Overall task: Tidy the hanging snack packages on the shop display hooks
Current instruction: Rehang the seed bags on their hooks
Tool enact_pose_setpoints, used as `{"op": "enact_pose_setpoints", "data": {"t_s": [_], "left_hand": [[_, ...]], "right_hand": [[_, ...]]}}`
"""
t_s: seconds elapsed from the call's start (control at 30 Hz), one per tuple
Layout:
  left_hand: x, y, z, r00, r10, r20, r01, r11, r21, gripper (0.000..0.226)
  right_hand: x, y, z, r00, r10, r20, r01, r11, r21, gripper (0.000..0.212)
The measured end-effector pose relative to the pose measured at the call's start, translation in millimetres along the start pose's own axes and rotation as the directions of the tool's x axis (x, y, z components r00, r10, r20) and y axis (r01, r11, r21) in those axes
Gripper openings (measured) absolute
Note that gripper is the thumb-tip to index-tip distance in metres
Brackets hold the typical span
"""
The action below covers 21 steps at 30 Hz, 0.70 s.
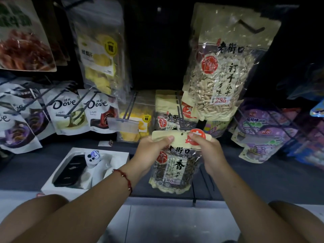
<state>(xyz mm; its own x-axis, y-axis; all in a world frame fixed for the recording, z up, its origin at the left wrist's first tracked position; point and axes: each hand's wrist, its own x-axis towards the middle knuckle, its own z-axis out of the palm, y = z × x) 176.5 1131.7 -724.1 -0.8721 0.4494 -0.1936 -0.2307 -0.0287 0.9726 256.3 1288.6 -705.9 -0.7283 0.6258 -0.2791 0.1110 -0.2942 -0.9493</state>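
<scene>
Hands, left [154,148] and right [206,148], each pinch the beige header of a clear sunflower-seed packet [175,165], just below the dark metal hook [181,118]; hanging seems still undone.

We see a dim picture, dark at the top and the right edge. Glare spots shine on the pale seed bag [220,67] and the clear pouch [100,50]. The wide lens bends the edges, and the purple bags [263,132] look blurred.
</scene>
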Motion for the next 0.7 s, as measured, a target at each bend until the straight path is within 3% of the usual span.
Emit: {"op": "enact_pose_setpoints", "data": {"t_s": [0.2, 0.33, 0.6, 0.7], "left_hand": [[14.7, -1.1, 2.6, 0.999, 0.031, -0.039, -0.031, 1.0, 0.005, 0.023], [24.9, -4.2, 8.8, 0.997, 0.015, -0.081, -0.011, 0.999, 0.05, 0.032], [40.3, -12.0, 13.9, 0.982, 0.044, -0.182, -0.023, 0.993, 0.116, 0.028], [33.9, -11.9, 13.1, 0.97, 0.105, -0.218, -0.067, 0.983, 0.174, 0.037]], "right_hand": [[15.5, 1.7, 5.3, 0.999, -0.009, -0.053, 0.009, 1.0, 0.001, 0.037], [22.4, 4.0, 8.1, 0.995, -0.004, -0.102, 0.005, 1.0, 0.014, 0.022], [35.4, 15.7, 10.2, 0.989, -0.083, -0.126, 0.068, 0.991, -0.118, 0.016], [39.2, 23.4, 7.1, 0.984, -0.131, -0.124, 0.109, 0.98, -0.167, 0.021]]}}
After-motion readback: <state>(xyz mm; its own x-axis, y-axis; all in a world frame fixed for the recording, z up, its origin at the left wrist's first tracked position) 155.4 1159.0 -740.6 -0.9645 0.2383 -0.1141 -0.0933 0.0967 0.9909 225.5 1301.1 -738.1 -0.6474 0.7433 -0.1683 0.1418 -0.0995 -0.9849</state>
